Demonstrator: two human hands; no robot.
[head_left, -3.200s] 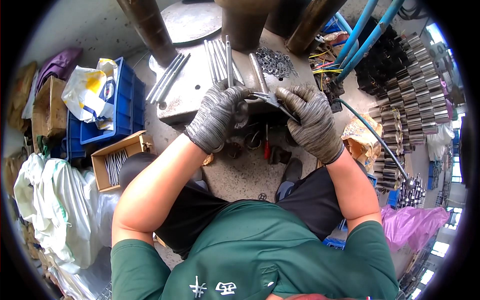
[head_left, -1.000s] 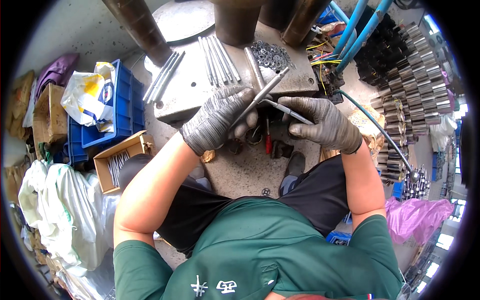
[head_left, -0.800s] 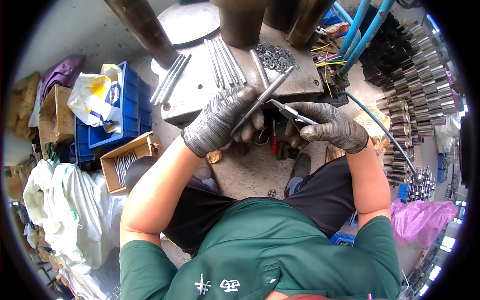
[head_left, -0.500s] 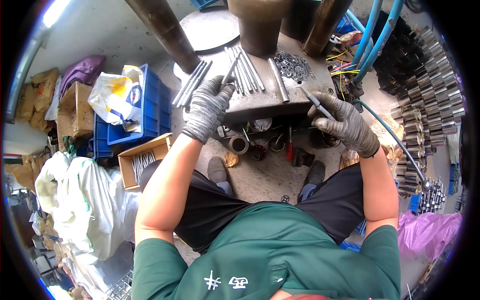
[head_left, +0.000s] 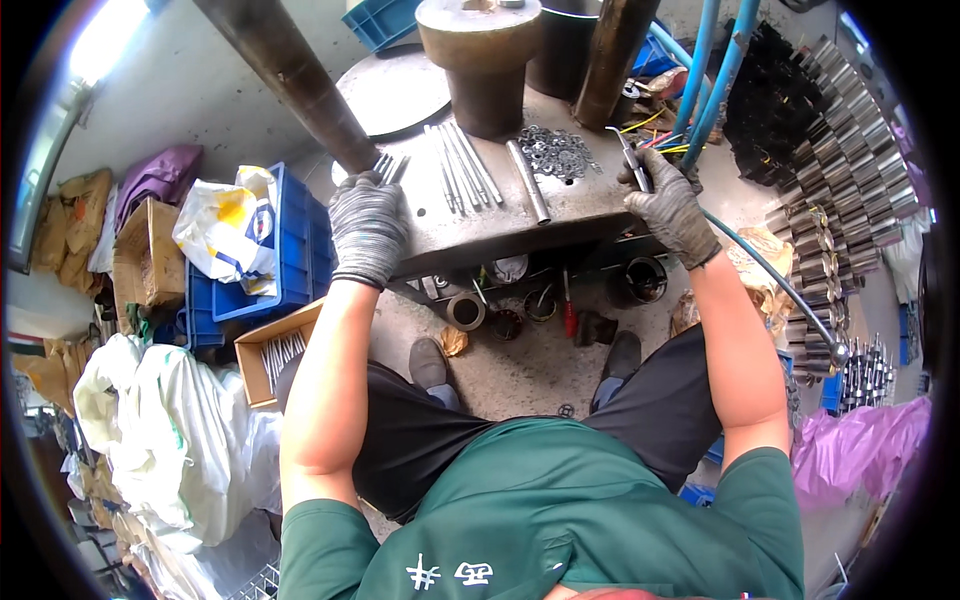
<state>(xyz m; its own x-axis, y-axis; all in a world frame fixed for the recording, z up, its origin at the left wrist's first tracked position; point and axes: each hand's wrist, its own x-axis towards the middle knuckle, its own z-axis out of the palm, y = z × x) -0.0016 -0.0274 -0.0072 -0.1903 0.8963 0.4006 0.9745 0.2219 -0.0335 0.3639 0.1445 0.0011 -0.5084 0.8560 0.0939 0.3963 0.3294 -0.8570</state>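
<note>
My left hand [head_left: 368, 228], in a grey knitted glove, is closed over a bunch of slim metal rods [head_left: 391, 167] at the bench's left front edge. Their ends show past the fingers; how many it grips is hidden. More metal rods [head_left: 463, 168] lie side by side to its right. My gloved right hand [head_left: 673, 212] grips a pen-shaped metal tool with a bent thin tip [head_left: 632, 160], over the bench's right edge. Between the hands a thicker metal tube [head_left: 529, 182] lies next to a pile of small dark metal rings or clips [head_left: 557, 152].
The metal bench [head_left: 440, 240] carries thick posts [head_left: 290, 80] and a heavy round column [head_left: 485, 90]. A blue crate [head_left: 300, 240] and a carton of rods [head_left: 250, 355] stand left. Blue hoses [head_left: 712, 90] and stacked metal cylinders [head_left: 850, 170] are at right.
My left hand has moved left and forward onto the left bunch of rods; the single rod it held no longer shows apart. The right hand has moved forward with its tool. The view has shifted.
</note>
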